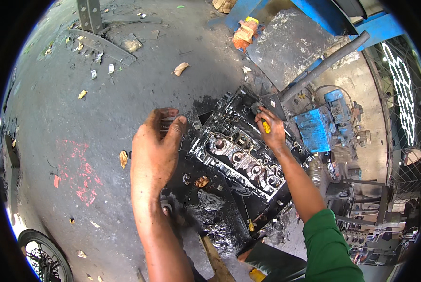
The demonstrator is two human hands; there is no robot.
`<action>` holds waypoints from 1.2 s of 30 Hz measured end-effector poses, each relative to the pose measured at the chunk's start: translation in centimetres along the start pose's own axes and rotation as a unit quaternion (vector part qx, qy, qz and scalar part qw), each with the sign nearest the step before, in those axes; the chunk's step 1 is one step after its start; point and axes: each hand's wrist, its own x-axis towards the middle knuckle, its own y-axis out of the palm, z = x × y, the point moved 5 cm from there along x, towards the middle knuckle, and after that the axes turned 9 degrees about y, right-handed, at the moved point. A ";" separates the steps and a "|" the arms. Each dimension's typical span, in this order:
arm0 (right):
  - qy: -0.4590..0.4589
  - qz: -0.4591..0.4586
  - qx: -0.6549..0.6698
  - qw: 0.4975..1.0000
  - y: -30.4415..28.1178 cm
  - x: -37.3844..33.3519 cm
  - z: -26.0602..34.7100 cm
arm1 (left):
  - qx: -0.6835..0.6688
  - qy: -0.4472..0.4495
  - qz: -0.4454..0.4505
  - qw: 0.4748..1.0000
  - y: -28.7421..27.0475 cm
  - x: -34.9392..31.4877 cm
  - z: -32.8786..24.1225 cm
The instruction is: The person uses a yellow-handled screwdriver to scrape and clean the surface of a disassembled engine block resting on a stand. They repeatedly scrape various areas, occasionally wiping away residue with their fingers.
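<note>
An oily metal engine cylinder head [245, 162], with a row of round openings, lies on a blackened surface in front of me. My right hand [270, 127] is closed around a tool with a yellow handle [266, 127] over the far part of the engine pieces; a dark end shows by the fingers, its kind unclear. Left of the cylinder head, my left hand [156, 143] hangs in the air, thumb and fingers curved and apart. A grey striped patch shows between them; whether it is a part or dirty fingers is unclear. Dark oil coats the metal around both hands.
A thin yellow-ended tool [251, 226] lies near the cylinder head's near side. To the right stands a blue machine [312, 130]. A grey pipe [330, 63] slants at the far right. Metal strips [105, 47] lie far left; a wheel [45, 256] is near left.
</note>
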 end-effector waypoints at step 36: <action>-0.170 -0.025 -0.158 0.973 4.7 0.3 3.9 | -0.021 0.026 0.032 0.999 2.6 -0.3 -0.7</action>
